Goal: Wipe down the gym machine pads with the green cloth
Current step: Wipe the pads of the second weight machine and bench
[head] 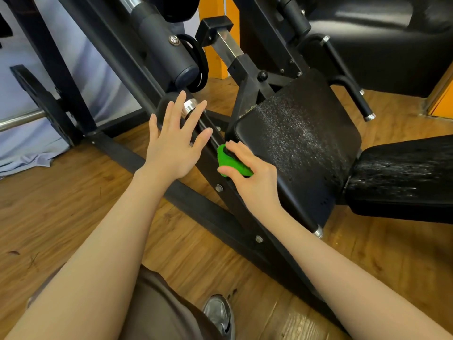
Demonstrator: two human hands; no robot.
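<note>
At the lower left corner of the black seat pad, the right hand grips the green cloth, bunched small; thumb curled under it, fingers curled over the top, cloth touching the pad's rounded edge. Pad surface tilted, worn, with a pale speckled sheen across its middle. A second black pad sits just beside it to the right, also streaked with pale marks. Left hand held out flat, fingers straight and spread wide, holding nothing; it hangs in front of the slanted black frame bar, fingertips near a chrome-capped roller end. Cannot tell whether the palm touches the frame. Above, a thick dark cylinder runs down along the frame, with a black loop of band around its lower end. Weight plate on a steel bar at the far left, against pale fabric. Wooden floor beneath. Bottom edge: brown-clad knee and grey shoe. Both forearms bare.
</note>
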